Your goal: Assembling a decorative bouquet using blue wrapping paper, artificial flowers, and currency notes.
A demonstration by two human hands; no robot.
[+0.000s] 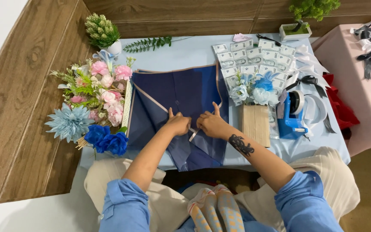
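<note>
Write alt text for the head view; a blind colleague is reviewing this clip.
Two hands, left hand and right hand, pinch a fold in navy wrapping paper on a light blue table. Artificial flowers lie left; a banknote bouquet and blue tape dispenser sit right.

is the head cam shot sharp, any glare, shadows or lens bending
Head view: even, soft light, only faint shadows under the left hand and right hand on the navy wrapping paper; no strong glare, just a mild sheen on the blue tape dispenser; focus is crisp mid-frame; wide-angle distortion bows the table and wood panels.
</note>
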